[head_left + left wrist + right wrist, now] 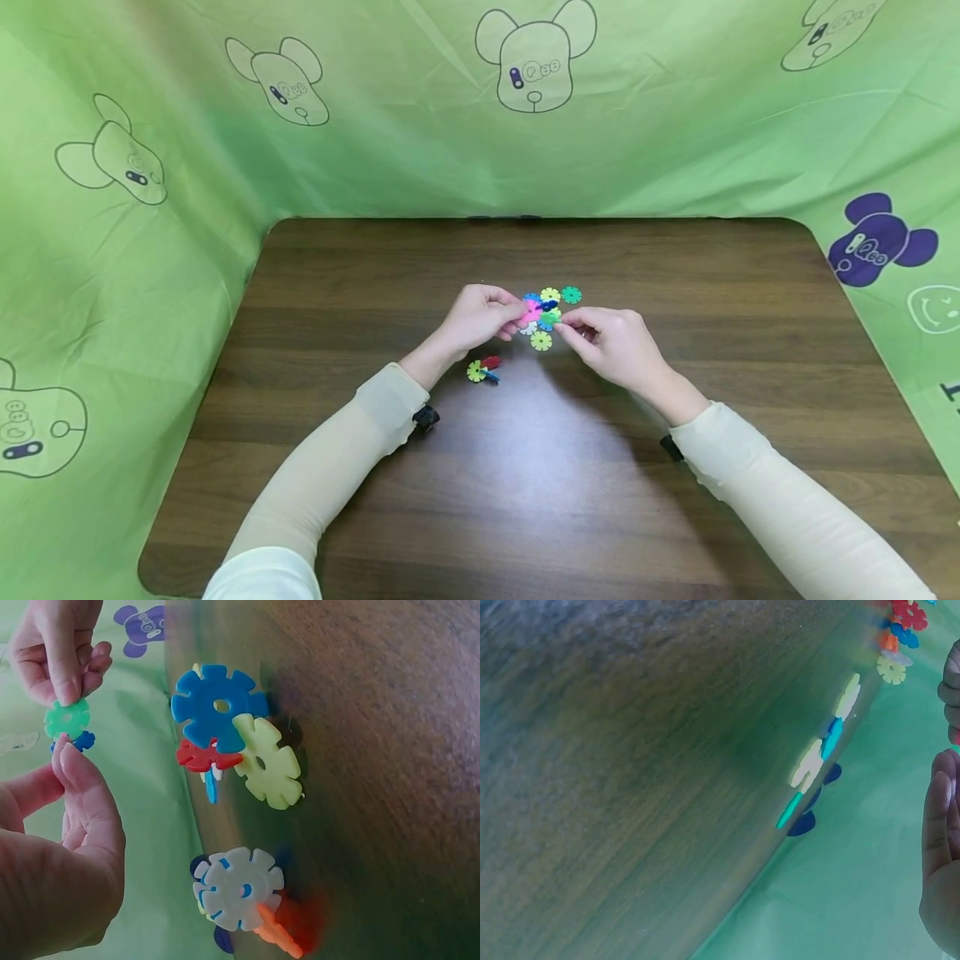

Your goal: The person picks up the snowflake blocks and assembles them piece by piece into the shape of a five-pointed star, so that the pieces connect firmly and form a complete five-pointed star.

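My left hand point(480, 317) pinches a pink notched flower disc point(532, 311) above the table, and a dark blue disc point(550, 306) sits at its right side. From the right, my right hand point(618, 342) holds a green disc point(67, 720) between thumb and forefinger. In the left wrist view the green disc meets the blue one between both hands; the fingertips hide most of the pink disc. Whether the green disc is slotted in, I cannot tell. Below the hands lie loose discs, among them a lime one point(542, 341) and a darker green one point(572, 295).
A small cluster of lime point(477, 372), red point(491, 362) and blue pieces lies on the brown wooden table point(360, 275), nearer the body. White point(240, 889) and orange point(277, 934) discs show in the left wrist view. Green printed cloth point(397, 125) stands behind the table.
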The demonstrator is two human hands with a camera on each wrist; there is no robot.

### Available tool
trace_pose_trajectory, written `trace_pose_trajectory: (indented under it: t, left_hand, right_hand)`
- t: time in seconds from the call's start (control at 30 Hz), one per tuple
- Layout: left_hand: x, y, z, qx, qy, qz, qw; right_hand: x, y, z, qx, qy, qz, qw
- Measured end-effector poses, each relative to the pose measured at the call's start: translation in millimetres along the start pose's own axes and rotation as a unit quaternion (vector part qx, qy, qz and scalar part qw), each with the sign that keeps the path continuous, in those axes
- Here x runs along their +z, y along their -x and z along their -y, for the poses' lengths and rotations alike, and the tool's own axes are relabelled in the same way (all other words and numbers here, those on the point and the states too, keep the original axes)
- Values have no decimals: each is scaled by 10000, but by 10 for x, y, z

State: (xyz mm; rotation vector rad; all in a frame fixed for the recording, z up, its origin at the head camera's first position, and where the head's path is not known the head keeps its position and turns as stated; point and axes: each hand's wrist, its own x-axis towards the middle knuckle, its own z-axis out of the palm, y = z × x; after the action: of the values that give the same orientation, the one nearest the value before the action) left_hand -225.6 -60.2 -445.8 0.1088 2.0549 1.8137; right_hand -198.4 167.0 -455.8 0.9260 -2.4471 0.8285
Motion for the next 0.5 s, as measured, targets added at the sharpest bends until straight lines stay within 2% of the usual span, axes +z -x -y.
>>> trace_pose_trajectory:
  t: [0.23,0.5]
  left_hand:
    - [41,-14,39,-15,180,31,9998]
    - [80,-8,51,-268,608,23,9978]
  right_hand:
    - [6,10,11,-158,-64,-160,9997]
    - [14,-17,56,-234,-156,-220,9994]
